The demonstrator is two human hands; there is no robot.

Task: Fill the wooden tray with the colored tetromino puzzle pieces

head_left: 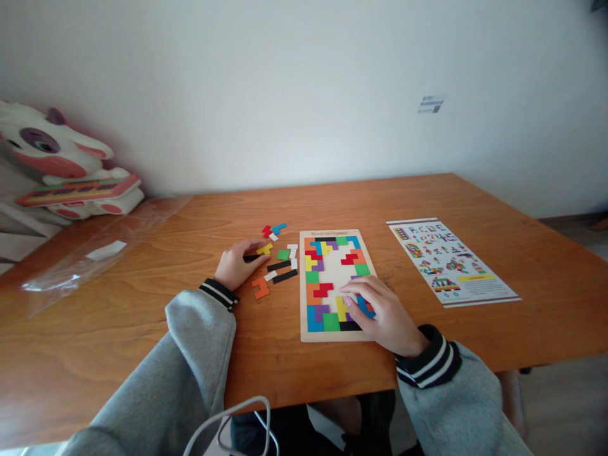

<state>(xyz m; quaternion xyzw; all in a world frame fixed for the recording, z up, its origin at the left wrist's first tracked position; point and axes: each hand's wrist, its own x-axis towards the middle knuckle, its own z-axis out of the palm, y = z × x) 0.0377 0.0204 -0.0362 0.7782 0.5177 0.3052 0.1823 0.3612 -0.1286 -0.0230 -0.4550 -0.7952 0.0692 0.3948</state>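
Note:
My left hand [236, 263] rests among loose puzzle pieces left of the board. Its thumb and index finger are closed around a yellow puzzle piece [266, 249]; a black piece [251, 258] shows under the fingers. My right hand [386, 316] hovers over or rests on the lower right of the wooden puzzle board [304, 334]. Its fingers are slightly bent, thumb apart from the index finger, with nothing visible between them. Coloured pieces line the board's edges, such as a green one [331, 322] and a red one [323, 290]. The bare middle shows pale wood. My palm hides some pieces.
Loose pieces beside the board include an orange one [261, 288], a green one [283, 254] and a blue one [279, 228]. A printed pattern sheet [451, 263] lies at right. Clear plastic wrap [95, 266] and a cow-shaped toy keyboard [80, 190] are at left. A white cable [228, 411] hangs in front.

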